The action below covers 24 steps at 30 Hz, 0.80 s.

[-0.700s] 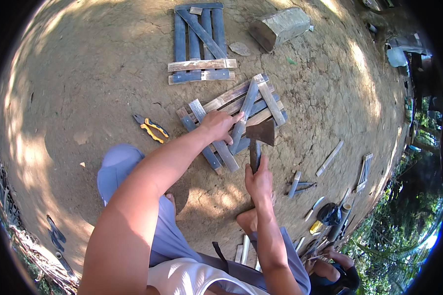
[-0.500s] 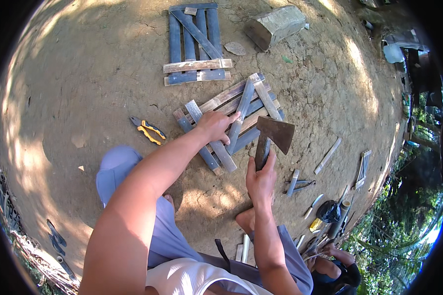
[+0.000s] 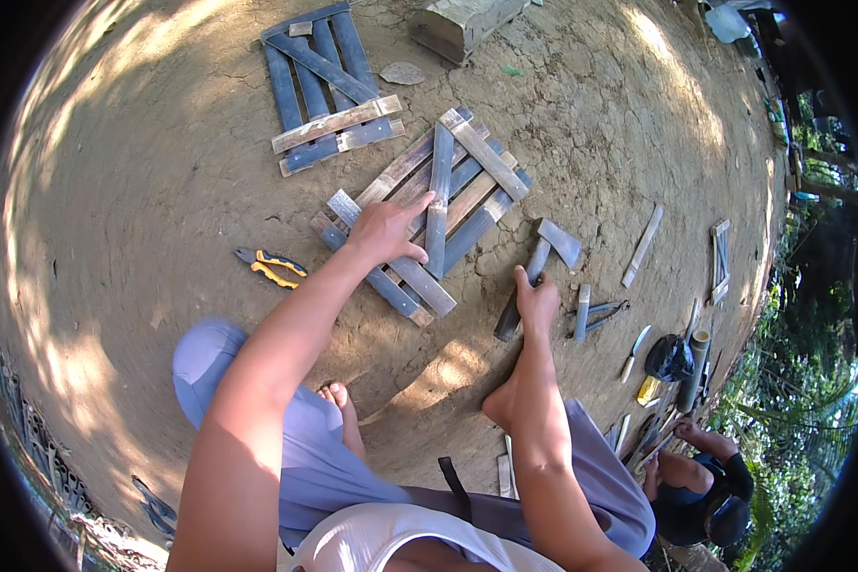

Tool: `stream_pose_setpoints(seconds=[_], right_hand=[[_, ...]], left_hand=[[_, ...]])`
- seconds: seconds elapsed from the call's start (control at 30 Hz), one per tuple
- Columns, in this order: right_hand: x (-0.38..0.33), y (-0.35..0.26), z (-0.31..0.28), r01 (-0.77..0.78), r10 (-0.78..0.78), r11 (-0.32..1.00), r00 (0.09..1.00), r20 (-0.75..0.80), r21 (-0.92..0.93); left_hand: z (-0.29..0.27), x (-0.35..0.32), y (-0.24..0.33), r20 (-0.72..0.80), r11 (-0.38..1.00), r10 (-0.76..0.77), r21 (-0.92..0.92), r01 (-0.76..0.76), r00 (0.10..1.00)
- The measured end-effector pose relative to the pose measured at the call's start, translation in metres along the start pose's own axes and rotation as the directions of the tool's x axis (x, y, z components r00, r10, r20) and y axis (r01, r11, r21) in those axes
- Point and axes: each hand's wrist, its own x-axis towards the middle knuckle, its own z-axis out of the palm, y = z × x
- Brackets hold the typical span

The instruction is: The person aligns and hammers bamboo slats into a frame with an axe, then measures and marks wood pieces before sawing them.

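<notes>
Left hand (image 3: 388,229) flat, open, pressing slat panel (image 3: 429,210). Right hand (image 3: 536,300) closed round hatchet (image 3: 534,272) handle, head on ground beside panel. Second panel (image 3: 324,86) assembled beyond; loose slats (image 3: 643,245) unused.

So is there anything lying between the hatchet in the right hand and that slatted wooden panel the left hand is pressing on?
Nothing visible. The hatchet in the right hand lies on bare dirt just right of the slatted panel, which the left hand presses flat. Loose slats lie farther right, outside that gap.

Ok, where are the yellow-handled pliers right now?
In the head view, the yellow-handled pliers lie on the dirt, left of the wooden slat panel under the left hand.
</notes>
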Motion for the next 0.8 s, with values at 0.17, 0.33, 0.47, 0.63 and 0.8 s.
stream_pose_setpoints(seconds=[0.17,0.33,0.47,0.63,0.8], right_hand=[[-0.019,-0.06,-0.007,0.281,-0.271,0.956,0.956,-0.114,0.088],[-0.037,-0.116,0.032,0.273,-0.306,0.933,0.944,0.12,0.236],[-0.046,-0.143,0.047,0.212,-0.24,0.965,0.951,0.193,0.153],[-0.049,-0.146,0.052,0.221,-0.226,0.974,0.953,0.202,0.047],[-0.047,-0.148,0.051,0.205,-0.211,0.977,0.951,0.226,0.051]], left_hand=[[-0.029,-0.016,-0.017,-0.219,0.975,-0.1,-0.218,0.051,0.971],[-0.035,-0.013,-0.017,0.096,0.613,-0.488,-0.67,0.419,0.868],[-0.022,-0.013,-0.006,0.065,0.609,-0.428,-0.716,0.341,0.901],[-0.022,-0.005,0.012,0.017,0.773,-0.379,-0.544,0.327,0.925],[-0.016,0.007,0.006,0.091,0.66,-0.363,-0.678,0.324,0.928]])
